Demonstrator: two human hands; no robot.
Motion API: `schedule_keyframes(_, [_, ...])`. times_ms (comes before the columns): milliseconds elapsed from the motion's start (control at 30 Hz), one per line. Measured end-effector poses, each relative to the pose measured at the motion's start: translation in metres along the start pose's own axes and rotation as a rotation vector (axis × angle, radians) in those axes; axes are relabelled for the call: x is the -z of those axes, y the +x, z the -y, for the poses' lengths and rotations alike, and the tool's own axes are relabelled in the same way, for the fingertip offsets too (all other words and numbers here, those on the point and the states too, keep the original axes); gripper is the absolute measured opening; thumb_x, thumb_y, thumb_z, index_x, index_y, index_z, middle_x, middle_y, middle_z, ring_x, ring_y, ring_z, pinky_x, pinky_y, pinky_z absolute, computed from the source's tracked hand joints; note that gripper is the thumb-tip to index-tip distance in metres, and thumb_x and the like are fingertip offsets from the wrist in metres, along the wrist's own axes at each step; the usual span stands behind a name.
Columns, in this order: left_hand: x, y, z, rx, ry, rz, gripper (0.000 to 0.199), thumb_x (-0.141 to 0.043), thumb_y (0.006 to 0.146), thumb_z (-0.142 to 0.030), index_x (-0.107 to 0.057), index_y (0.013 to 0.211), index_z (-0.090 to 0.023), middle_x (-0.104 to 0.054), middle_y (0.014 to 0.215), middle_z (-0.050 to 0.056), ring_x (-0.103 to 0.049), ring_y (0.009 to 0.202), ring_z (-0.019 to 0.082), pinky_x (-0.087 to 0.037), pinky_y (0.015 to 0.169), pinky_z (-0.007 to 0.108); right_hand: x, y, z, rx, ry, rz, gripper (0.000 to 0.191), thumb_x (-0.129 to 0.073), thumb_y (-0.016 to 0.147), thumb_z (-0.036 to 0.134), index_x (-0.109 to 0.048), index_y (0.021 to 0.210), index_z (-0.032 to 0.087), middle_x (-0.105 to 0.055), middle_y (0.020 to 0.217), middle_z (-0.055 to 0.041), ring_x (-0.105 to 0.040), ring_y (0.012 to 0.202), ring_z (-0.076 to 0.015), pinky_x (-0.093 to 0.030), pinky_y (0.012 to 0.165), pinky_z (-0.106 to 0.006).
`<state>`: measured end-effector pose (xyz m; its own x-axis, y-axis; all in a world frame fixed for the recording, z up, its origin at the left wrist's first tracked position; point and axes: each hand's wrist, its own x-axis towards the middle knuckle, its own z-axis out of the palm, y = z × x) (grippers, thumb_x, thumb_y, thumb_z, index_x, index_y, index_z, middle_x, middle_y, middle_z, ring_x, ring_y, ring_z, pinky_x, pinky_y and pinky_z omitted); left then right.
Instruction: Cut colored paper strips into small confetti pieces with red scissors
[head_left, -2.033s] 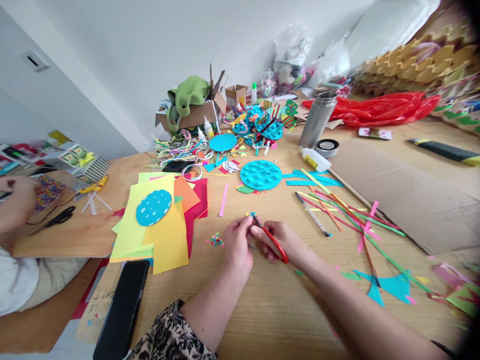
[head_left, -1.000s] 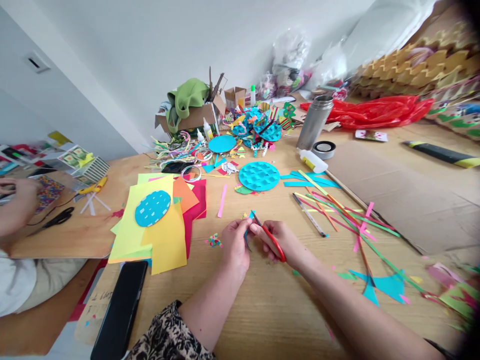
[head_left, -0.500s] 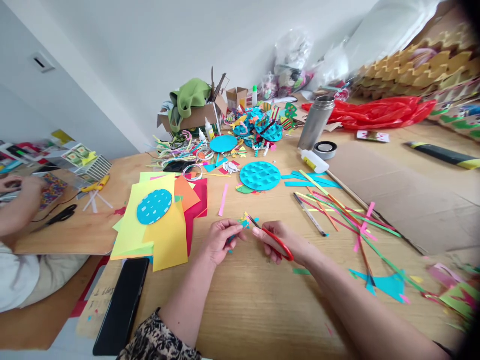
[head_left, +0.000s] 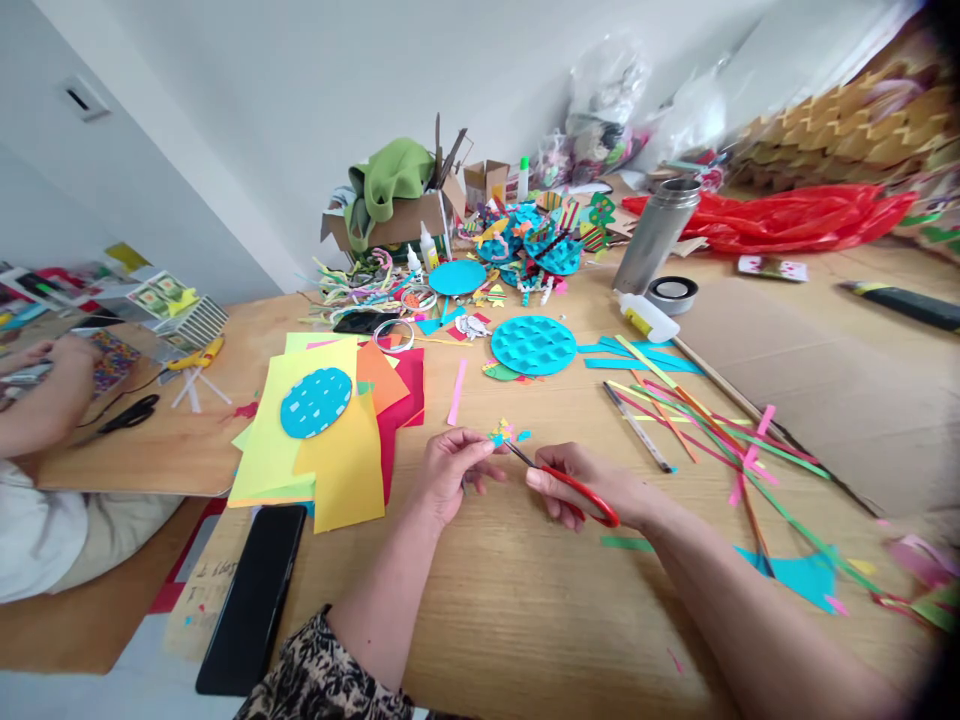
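In the middle of the table, my right hand (head_left: 574,485) is closed around red-handled scissors (head_left: 589,497), their dark blades pointing left. My left hand (head_left: 457,468) pinches a small piece of blue paper (head_left: 498,440) between thumb and forefinger, right at the blade tips. Just beyond the fingers lies a little heap of yellow, pink and blue paper snippets (head_left: 508,430). A pink paper strip (head_left: 457,392) rests on the wood behind my left hand. Farther back is a round turquoise dimpled disc (head_left: 534,346).
Left are coloured paper sheets (head_left: 345,480) under a blue spotted oval (head_left: 316,403), and a black phone (head_left: 251,600). Right are paper strips (head_left: 697,410), a pen (head_left: 637,428), cardboard (head_left: 817,390), a glue bottle (head_left: 649,318) and a steel flask (head_left: 656,237). Another person's hand (head_left: 64,375) works far left.
The scissors and my right hand have shifted slightly right. The blue piece in my left hand now shows as a smaller bit, and the snippets behind it are more visible. The view has turned slightly.
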<state>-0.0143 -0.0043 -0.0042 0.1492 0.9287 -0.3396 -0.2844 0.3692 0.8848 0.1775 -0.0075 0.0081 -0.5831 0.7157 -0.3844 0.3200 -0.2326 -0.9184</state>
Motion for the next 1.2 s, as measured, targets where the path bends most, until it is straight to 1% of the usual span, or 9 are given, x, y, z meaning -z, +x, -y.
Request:
schedule_keyframes(67, [-0.0019, -0.0010, 0.0003, 0.003, -0.027, 0.018, 0.020, -0.072, 0.061, -0.025, -0.057, 0.068, -0.013, -0.070, 0.074, 0.008, -0.065, 0.053, 0.017, -0.043, 0.040, 0.020, -0.0011, 0.0001, 0.0003, -0.009, -0.011, 0.004, 0.046, -0.053, 0.076, 0.061, -0.046, 0.069, 0.016, -0.057, 0.056, 0.0012, -0.053, 0.042, -0.0079, -0.040, 0.040, -0.018])
schedule_keyframes(167, [-0.0034, -0.0013, 0.0018, 0.007, -0.050, 0.030, 0.021, -0.074, 0.059, -0.024, -0.057, 0.066, -0.013, -0.070, 0.069, 0.008, -0.067, 0.058, 0.020, -0.049, 0.048, 0.024, -0.0028, 0.0004, 0.0013, -0.045, -0.033, 0.007, 0.049, -0.052, 0.074, 0.065, -0.046, 0.069, 0.016, -0.055, 0.054, 0.0018, -0.052, 0.041, -0.0079, -0.038, 0.037, -0.018])
schedule_keyframes(333, [-0.0025, -0.0004, 0.0048, 0.000, -0.055, 0.042, 0.022, -0.075, 0.059, -0.026, -0.058, 0.065, -0.013, -0.069, 0.065, 0.007, -0.067, 0.060, 0.021, -0.050, 0.054, 0.028, -0.0055, 0.0023, 0.0015, -0.053, -0.021, 0.004, 0.051, -0.053, 0.072, 0.067, -0.045, 0.069, 0.017, -0.054, 0.053, 0.0026, -0.052, 0.040, -0.0076, -0.038, 0.036, -0.017])
schedule_keyframes(567, [-0.0031, -0.0006, 0.0053, 0.001, -0.058, 0.067, 0.020, -0.075, 0.059, -0.025, -0.060, 0.064, -0.014, -0.069, 0.063, 0.007, -0.067, 0.060, 0.021, -0.051, 0.059, 0.030, -0.0073, 0.0042, -0.0006, -0.053, -0.037, -0.022, 0.048, -0.056, 0.071, 0.064, -0.044, 0.068, 0.017, -0.054, 0.052, 0.0030, -0.050, 0.038, -0.0071, -0.037, 0.034, -0.017])
schedule_keyframes(867, [-0.0038, -0.0002, 0.0054, -0.003, -0.036, 0.088, 0.019, -0.074, 0.059, -0.026, -0.059, 0.062, -0.014, -0.069, 0.063, 0.006, -0.066, 0.060, 0.020, -0.051, 0.058, 0.031, -0.0080, 0.0051, -0.0023, -0.056, -0.027, -0.021, 0.047, -0.057, 0.071, 0.063, -0.044, 0.068, 0.017, -0.053, 0.051, 0.0038, -0.051, 0.037, -0.0072, -0.037, 0.033, -0.017])
schedule_keyframes(1200, [-0.0039, 0.0003, 0.0063, 0.014, -0.047, 0.073, 0.022, -0.076, 0.055, -0.027, -0.059, 0.062, -0.014, -0.069, 0.063, 0.006, -0.066, 0.060, 0.020, -0.051, 0.059, 0.032, -0.0080, 0.0047, 0.0002, -0.063, -0.019, -0.024, 0.048, -0.059, 0.069, 0.064, -0.044, 0.068, 0.018, -0.053, 0.051, 0.0041, -0.051, 0.038, -0.0075, -0.037, 0.033, -0.017])
